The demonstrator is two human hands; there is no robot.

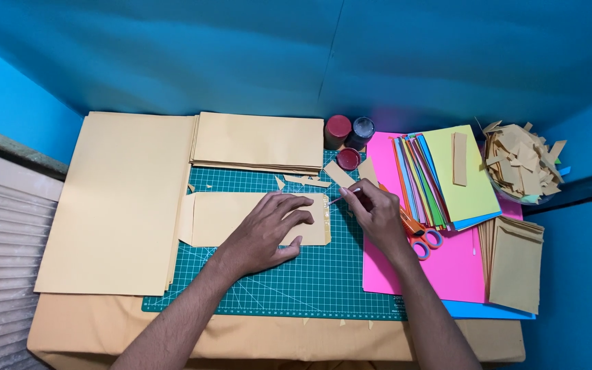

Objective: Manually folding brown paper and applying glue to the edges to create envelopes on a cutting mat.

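My left hand (268, 229) lies flat, fingers spread, on a folded tan paper envelope (220, 218) that rests on a green cutting mat (296, 288). The envelope's right edge looks shiny, as if wet with glue. My right hand (375, 212) is closed around a thin stick or brush (340, 198) whose tip points at that shiny edge. A small open red glue pot (348, 159) stands just beyond the right hand.
A big tan sheet (118, 199) lies left, a stack of tan envelopes (258, 142) at the back. Two jars (349, 130), coloured papers (447, 178) on a pink sheet (447, 267), orange scissors (423, 236), finished envelopes (515, 264) and a bowl of scraps (522, 163) sit right.
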